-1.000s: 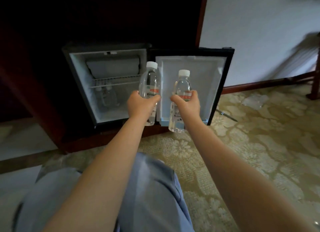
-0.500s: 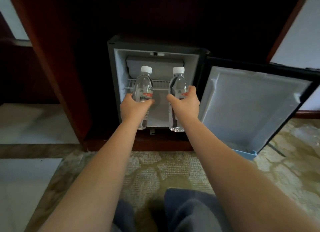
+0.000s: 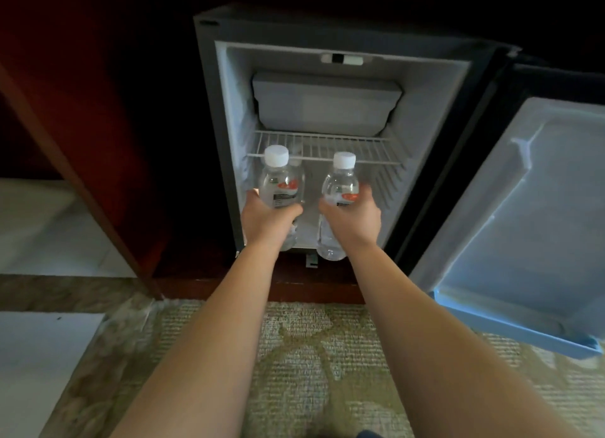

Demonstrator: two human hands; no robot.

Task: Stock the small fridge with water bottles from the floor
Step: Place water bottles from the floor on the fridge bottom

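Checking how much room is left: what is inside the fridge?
A grey box above a wire shelf. Below, the left bottle and right bottle, in the left hand and right hand, hide much; another bottle seems to stand behind.

Two clear, white-capped water bottles with red-marked labels, left bottle (image 3: 281,185) and right bottle (image 3: 340,184), held upright side by side at the mouth of the small fridge (image 3: 209,110), its door (image 3: 530,225) swung open to the right.
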